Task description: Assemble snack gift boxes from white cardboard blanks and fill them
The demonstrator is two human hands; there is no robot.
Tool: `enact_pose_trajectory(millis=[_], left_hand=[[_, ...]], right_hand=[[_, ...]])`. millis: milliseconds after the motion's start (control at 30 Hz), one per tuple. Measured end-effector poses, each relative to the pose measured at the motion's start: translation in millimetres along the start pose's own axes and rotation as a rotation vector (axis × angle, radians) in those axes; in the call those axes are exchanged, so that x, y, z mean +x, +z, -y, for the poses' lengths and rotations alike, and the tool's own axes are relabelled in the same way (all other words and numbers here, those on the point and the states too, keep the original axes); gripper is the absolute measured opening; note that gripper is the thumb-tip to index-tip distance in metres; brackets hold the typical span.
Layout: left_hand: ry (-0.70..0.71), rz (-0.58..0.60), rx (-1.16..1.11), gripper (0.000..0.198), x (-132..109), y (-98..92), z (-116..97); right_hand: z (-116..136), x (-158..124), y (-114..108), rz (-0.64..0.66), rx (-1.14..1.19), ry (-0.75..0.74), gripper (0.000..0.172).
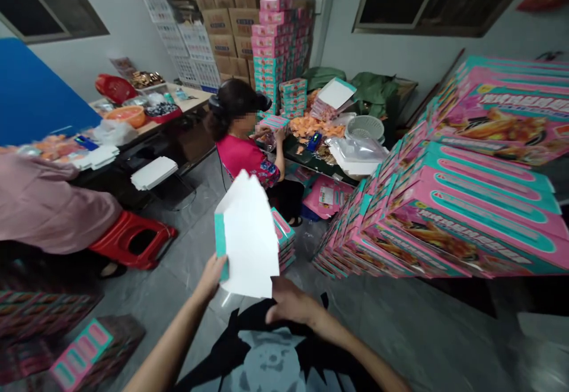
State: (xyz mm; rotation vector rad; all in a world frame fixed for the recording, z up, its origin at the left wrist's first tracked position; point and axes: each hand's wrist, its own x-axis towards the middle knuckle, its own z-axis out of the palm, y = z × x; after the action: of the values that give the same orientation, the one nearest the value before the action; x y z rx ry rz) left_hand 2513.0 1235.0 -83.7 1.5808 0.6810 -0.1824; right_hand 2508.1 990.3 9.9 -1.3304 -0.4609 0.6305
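Note:
A white cardboard box blank [251,238] with a teal edge flap is held up in front of my body, its plain side facing me. My left hand [215,276] is closed on its left edge, at the teal flap. At the lower right corner is my right hand [291,304], gripping the blank from the side. Its thumb shows below the corner, while its other fingers are partly hidden. Just behind the blank, a stack of pink and teal boxes [284,241] stands on the floor.
Tall stacks of pink and teal cartons [466,214] rise on my right. A co-worker [244,149] sits ahead at a worktable, another person [53,205] at left by a red stool [133,241]. White blanks [154,172] lie on a stool. More boxes [82,353] stand lower left.

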Motion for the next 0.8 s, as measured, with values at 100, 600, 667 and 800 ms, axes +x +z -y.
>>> enact_pose_trajectory(millis=[100,600,667,800], left_hand=[[0.001,0.152,0.110,0.048,21.9,-45.5,-12.8],[0.368,-0.259,0.293,0.073,-2.6,-46.6,0.7],[0.473,-0.180,0.317,0.070,-24.9,-42.9,10.2],[0.590,0.086,0.280,0.070,-47.1,-25.5,4.8]], right_hand=[[14.6,2.3,-24.9,-0.135,0.267,0.060,0.097],[-5.9,-10.3,-105.0,-0.510,0.183,0.258,0.069],[-5.7,-8.7,-96.5,-0.658,0.158,0.131,0.070],[-2.8,0.6,-80.0,-0.751,0.117,0.018,0.073]])
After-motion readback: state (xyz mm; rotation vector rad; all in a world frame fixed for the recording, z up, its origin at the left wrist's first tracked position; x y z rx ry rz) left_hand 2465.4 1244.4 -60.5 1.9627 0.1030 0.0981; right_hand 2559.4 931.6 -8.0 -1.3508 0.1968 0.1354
